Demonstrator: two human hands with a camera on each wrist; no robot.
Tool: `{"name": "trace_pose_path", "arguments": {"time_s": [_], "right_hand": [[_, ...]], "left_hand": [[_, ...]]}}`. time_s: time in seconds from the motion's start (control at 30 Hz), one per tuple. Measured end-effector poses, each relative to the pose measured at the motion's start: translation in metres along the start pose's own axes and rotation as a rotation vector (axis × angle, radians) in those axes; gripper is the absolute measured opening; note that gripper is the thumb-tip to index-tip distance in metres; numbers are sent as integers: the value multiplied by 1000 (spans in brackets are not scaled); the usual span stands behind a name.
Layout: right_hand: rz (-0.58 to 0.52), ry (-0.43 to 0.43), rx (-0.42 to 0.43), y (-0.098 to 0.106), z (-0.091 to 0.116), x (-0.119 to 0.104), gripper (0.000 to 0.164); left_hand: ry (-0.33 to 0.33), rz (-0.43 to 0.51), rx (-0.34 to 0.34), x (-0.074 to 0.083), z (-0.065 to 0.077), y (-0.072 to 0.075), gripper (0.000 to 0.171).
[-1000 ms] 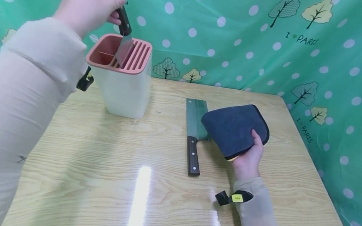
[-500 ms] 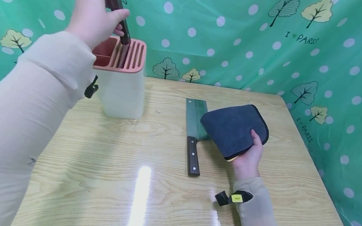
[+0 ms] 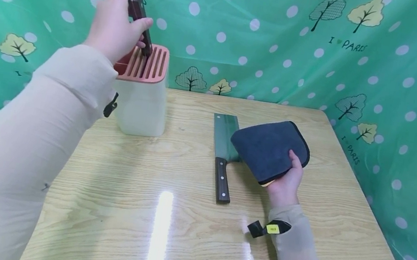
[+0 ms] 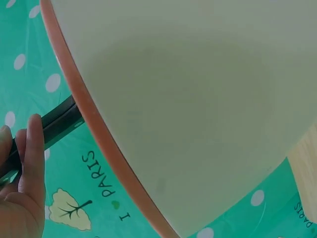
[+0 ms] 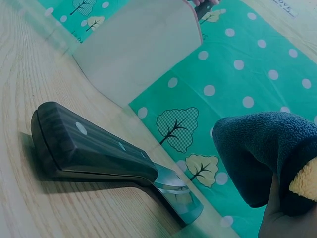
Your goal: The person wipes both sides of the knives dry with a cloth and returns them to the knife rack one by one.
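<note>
My left hand (image 3: pixel 113 21) grips the dark riveted handle of a knife (image 3: pixel 141 21) above a white knife block (image 3: pixel 140 111) with a pink slotted top. The blade is down in one of the slots, hidden from sight, and the handle's lower end stands right at the slots. In the left wrist view the block's pale wall and pink rim fill most of the frame, with the handle (image 4: pixel 62 123) beyond the rim. My right hand (image 3: pixel 287 184) holds a folded dark blue cloth (image 3: pixel 270 148), its yellow fluffy underside (image 5: pixel 304 181) showing in the right wrist view.
A cleaver (image 3: pixel 225 150) lies flat on the wooden table (image 3: pixel 129 226), handle toward me, between the block and the cloth. The cloth overlaps its blade edge in the head view. A green dotted curtain (image 3: pixel 224 24) hangs behind and along the right side.
My left hand has moved down and to the right, and the knife blade has sunk into a slot of the block. The right hand and cloth stay where they were.
</note>
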State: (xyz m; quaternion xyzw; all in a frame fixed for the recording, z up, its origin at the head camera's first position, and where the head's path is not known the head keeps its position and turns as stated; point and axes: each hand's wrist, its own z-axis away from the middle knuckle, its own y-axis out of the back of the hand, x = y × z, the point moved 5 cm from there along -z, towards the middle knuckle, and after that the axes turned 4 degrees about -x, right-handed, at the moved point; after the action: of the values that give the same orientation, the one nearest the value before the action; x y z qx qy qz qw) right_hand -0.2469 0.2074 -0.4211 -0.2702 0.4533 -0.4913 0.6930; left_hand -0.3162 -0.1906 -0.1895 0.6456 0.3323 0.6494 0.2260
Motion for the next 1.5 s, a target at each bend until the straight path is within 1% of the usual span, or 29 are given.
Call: {"name": "trace_pose_path", "arguments": {"time_s": [0.2,0.4,0.53,0.67,0.73,0.8,0.9,0.97,1.03,1.07,1.13,1.2,1.27,1.33,1.43,1.5], "right_hand": [[3,-6,-7,-1,-1,-1,62],[8,-11,-13,-1,-2,0,60],[4,-12,-12,-1,-2,0,60],[4,-4,-11,-1,-1,0,61],[6,2,-15,-1,-1,-1,60],[6,9,-22,-1,-1,-1,59],[-1,17,-30,-2,-2,-3,58],[-2,22,-32,-2,-2,-4,58],[-1,25,-31,-3,-1,-6,60],[2,27,-30,-3,-1,-6,60],[-6,25,-28,-4,0,-7,60],[-9,29,-21,-5,1,-7,60],[-6,37,-12,-6,2,-8,60],[-3,47,-6,-9,4,-9,60],[16,56,1,-12,7,-10,61],[10,53,-3,-14,8,-11,61]], "left_hand": [[-23,-24,14,0,1,-2,66],[-1,-18,27,-3,0,-2,78],[8,-4,43,-3,2,2,85],[16,20,69,0,7,9,85],[16,15,96,2,11,13,83],[15,-15,140,7,15,18,81],[-10,-98,252,18,24,25,77],[-55,-142,340,27,30,28,71],[-124,-182,418,37,37,29,66],[-163,-198,445,42,41,28,63],[-275,-224,483,51,47,22,59],[-387,-246,499,58,55,13,57],[-496,-259,497,62,64,2,55],[-602,-260,480,66,72,-11,53],[-711,-256,419,69,84,-34,49],[-762,-259,369,70,91,-51,46]]}}
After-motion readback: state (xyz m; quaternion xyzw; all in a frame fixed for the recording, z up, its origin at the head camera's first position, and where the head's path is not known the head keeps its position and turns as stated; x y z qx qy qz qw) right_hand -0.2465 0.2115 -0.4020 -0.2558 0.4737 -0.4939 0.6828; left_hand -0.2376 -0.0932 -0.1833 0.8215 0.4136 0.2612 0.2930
